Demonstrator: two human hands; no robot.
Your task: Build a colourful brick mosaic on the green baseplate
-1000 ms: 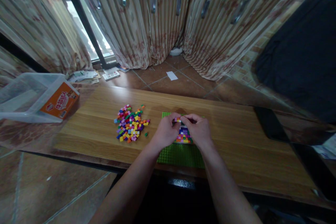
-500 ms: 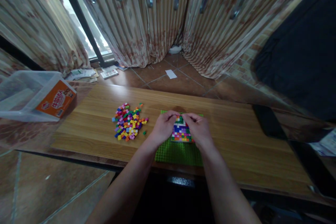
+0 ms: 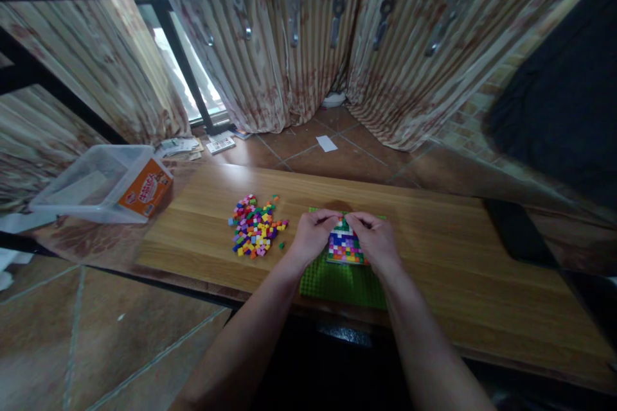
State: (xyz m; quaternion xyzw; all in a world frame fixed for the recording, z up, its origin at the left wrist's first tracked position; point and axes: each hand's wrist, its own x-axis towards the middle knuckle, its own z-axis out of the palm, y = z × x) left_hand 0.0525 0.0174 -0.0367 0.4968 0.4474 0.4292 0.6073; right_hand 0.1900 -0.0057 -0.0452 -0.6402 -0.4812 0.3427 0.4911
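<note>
A panel of small multicoloured toy bricks lies on a green studded baseplate in front of me. Over the panel's far end, my left hand is closed, thumb and forefinger pinched together. My right hand meets it from the other side in a similar pinch and covers part of the panel's right edge. The two sets of fingertips nearly touch. Whatever sits between them is too small and too covered to make out.
Left of the baseplate is a loose heap of coloured toy bricks on the wooden table. A clear plastic bin with an orange label stands beyond the table's left end. A dark flat object lies at the right.
The whole view has shifted, so the table and hands appear farther right and slightly lower. Both hands stay pinched at the far end of the brick panel.
</note>
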